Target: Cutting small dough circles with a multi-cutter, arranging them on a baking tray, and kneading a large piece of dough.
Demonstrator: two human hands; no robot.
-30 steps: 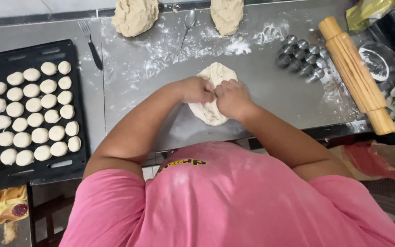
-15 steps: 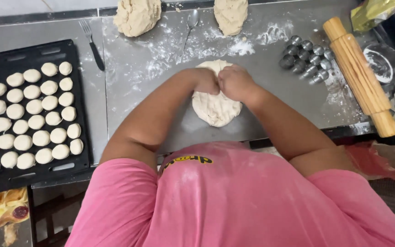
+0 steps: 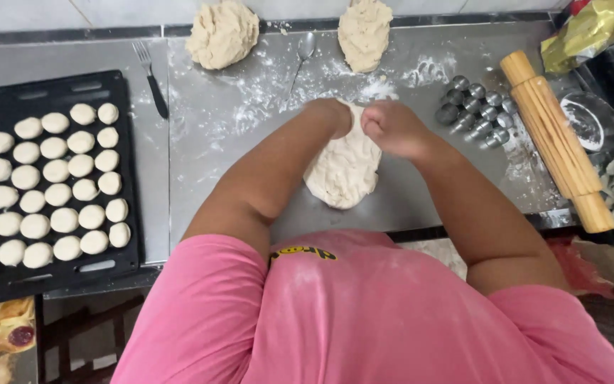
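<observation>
Head view is looking straight down over a pink shirt (image 3: 364,313), and both forearms are reaching away from the body so that the weight of the shoulders is bearing down onto the dough slab (image 3: 342,171) lying on the steel worktop (image 3: 250,185). Left hand (image 3: 332,115) and right hand (image 3: 391,128) are curling into loose fists and pressing side by side on the far end of the slab, knuckles down, gripping nothing; a narrow strip of dough is showing between them. That slab is sitting in the middle of the worktop, directly in front of the body, and it is looking pale cream, elongated toward the person, soft and slightly ragged at its near edge, with a lumpy, uneven surface. Flour is dusting the metal around it, probably keeping the dough from sticking. To the left, a black baking tray (image 3: 51,85) is holding rows of small round dough balls (image 3: 55,195), set apart from one another. To the right, a wooden rolling pin (image 3: 556,142) is lying at an angle within reach, and a cluster of small metal cutters (image 3: 474,110) is resting between it and the hands. Further off, a fork (image 3: 152,78) and a spoon (image 3: 304,50) are lying on the floured steel, and two rough dough mounds (image 3: 223,32) are waiting against the back edge.
</observation>
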